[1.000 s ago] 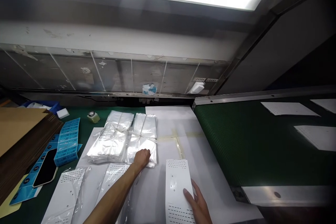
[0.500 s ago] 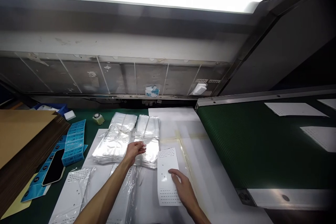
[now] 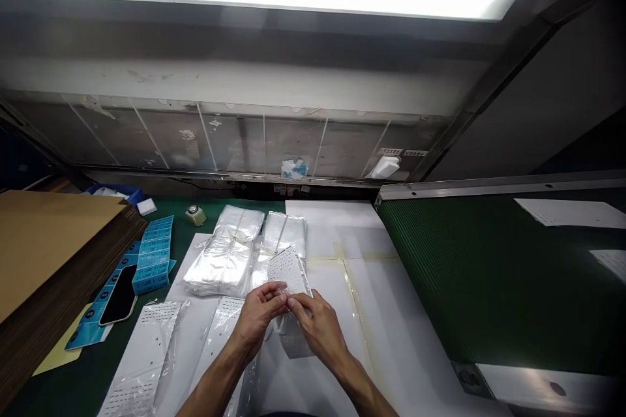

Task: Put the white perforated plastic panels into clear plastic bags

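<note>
Both hands are together mid-table, working one piece. My left hand [image 3: 257,322] and right hand [image 3: 317,332] are close, fingers narrow and pinched on the lower end of a white perforated card [image 3: 288,272], with the fingertips of each hand almost meeting. The card stands tilted up and away from me above the fingers. A clear plastic bag [image 3: 293,342] hangs below them, and its film wraps the pinched area; can't tell how far the card sits inside. Nothing stands between my hands and the card. Just beyond it are two tied bundles of clear bags [image 3: 225,257] [image 3: 286,234], side by side on a white sheet [image 3: 337,228] on the green table [image 3: 180,231]. The card overlaps the right bundle in view. Left of my hands, two more perforated cards in clear film [image 3: 141,358] [image 3: 220,326] lie flat. Further left are blue label strips [image 3: 156,254], a phone [image 3: 118,294] and a stack of cardboard sheets [image 3: 49,241]. A small bottle [image 3: 195,215] sits at the back. On the right, a green conveyor belt [image 3: 464,273] carries white cards [image 3: 570,212], well apart from my hands.
</note>
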Available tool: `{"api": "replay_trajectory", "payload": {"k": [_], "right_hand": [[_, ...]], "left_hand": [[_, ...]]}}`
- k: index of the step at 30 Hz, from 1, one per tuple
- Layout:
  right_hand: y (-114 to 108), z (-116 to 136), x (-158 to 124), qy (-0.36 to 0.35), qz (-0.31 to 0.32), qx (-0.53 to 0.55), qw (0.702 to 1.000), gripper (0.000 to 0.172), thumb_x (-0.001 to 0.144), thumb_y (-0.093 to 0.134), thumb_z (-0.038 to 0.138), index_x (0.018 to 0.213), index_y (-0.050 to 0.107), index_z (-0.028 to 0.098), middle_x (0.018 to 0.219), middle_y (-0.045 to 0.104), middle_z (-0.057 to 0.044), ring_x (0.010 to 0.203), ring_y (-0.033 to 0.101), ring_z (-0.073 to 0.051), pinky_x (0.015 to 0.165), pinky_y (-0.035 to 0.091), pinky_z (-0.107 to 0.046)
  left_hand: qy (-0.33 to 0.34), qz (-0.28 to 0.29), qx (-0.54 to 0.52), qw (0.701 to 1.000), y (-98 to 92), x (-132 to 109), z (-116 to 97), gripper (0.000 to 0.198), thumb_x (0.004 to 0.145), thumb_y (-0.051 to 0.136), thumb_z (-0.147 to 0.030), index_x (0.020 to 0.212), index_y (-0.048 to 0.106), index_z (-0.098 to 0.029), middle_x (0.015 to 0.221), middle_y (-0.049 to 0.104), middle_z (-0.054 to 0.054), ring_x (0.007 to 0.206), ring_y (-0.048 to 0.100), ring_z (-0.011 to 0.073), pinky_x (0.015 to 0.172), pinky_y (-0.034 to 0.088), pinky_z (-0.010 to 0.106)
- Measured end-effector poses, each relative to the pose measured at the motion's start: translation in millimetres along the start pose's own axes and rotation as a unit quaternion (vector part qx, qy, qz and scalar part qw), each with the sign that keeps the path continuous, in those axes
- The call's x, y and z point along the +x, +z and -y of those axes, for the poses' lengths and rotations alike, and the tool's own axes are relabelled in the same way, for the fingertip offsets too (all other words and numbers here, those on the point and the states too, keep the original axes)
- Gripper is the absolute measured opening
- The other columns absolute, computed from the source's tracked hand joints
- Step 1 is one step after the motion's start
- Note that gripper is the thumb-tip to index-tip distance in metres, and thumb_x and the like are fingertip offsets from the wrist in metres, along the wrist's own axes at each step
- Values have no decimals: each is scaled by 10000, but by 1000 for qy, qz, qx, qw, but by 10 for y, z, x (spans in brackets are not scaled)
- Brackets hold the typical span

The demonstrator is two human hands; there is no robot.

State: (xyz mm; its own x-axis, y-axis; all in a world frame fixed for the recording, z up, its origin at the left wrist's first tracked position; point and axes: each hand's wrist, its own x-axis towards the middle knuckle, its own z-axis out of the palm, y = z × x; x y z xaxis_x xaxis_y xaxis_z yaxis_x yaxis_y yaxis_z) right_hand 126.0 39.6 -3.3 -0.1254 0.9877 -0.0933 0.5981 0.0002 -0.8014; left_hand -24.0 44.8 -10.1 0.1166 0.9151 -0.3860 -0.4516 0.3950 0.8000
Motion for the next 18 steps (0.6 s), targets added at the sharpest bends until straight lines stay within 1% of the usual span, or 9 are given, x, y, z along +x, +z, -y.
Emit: {"api": "replay_trajectory", "payload": {"k": [2, 3, 6, 9, 12, 14, 15, 17, 18], "right_hand": [[7, 13, -57, -8, 2, -8, 1000, 361, 893, 370, 472, 868, 685, 298, 799, 603, -14, 746, 569, -179, 681, 410, -271], [3, 9, -76, -9, 1, -10, 1000, 363, 898, 364, 464, 841, 680, 294, 790, 591, -12, 726, 562, -174, 663, 403, -267], [-45, -40, -75, 1, -9, -13, 1000, 351, 897, 372, 452, 806, 662, 277, 782, 568, -13, 710, 548, -176, 654, 390, -279], [-156, -116, -8, 25, -14, -3, 1000, 341, 882, 393, 468, 838, 666, 269, 799, 585, -23, 755, 557, -201, 705, 402, -310], [-369, -188, 19, 40, 6, 27, 999, 369, 860, 413, 503, 840, 680, 250, 857, 635, -33, 839, 582, -222, 776, 431, -330], [-578, -230, -49, 58, 14, 68, 996, 386, 844, 430, 525, 890, 673, 229, 967, 651, -49, 908, 589, -236, 788, 455, -331], [-694, -248, -114, 82, 10, 108, 991, 387, 825, 461, 536, 930, 661, 221, 1015, 646, -59, 912, 595, -243, 759, 472, -331], [-916, -281, -296, 162, -16, 227, 960, 392, 760, 566, 533, 1009, 623, 234, 1035, 646, -61, 850, 615, -245, 668, 491, -324], [-1000, -293, -404, 207, -30, 302, 930, 397, 718, 624, 514, 1019, 608, 255, 991, 659, -48, 802, 623, -238, 637, 489, -318]], "left_hand": [[-10, -39, -30, 999, -12, -52, 42, 384, 685, 764, -228, 987, 574, -86, 860, 630, 104, 854, 613, 214, 831, 495, 342], [-15, -44, -40, 998, -23, -74, 60, 367, 686, 763, -226, 970, 577, -85, 830, 623, 95, 816, 613, 203, 802, 500, 332], [-38, 0, -61, 997, -54, -152, 66, 306, 728, 723, -254, 947, 583, -93, 739, 574, 49, 670, 575, 144, 684, 499, 286], [-26, 58, -45, 997, -81, -240, -22, 302, 777, 652, -280, 1027, 566, -135, 709, 504, 3, 626, 518, 118, 639, 483, 275], [24, 75, 81, 994, -123, -273, -112, 401, 735, 667, -256, 1109, 539, -186, 687, 439, -31, 638, 491, 130, 644, 490, 290], [49, 45, 191, 979, -160, -248, -113, 383, 733, 658, -282, 1090, 561, -186, 633, 380, -51, 595, 460, 124, 600, 481, 270], [54, 26, 234, 970, -174, -227, -95, 358, 751, 634, -320, 1076, 576, -179, 613, 371, -55, 569, 453, 122, 566, 467, 256], [55, 0, 285, 957, -181, -178, -46, 373, 794, 563, -401, 1078, 590, -160, 571, 406, -53, 508, 465, 125, 509, 436, 247], [53, -3, 298, 953, -167, -154, -24, 408, 811, 527, -435, 1100, 585, -153, 547, 439, -49, 481, 479, 131, 499, 427, 251]]}}
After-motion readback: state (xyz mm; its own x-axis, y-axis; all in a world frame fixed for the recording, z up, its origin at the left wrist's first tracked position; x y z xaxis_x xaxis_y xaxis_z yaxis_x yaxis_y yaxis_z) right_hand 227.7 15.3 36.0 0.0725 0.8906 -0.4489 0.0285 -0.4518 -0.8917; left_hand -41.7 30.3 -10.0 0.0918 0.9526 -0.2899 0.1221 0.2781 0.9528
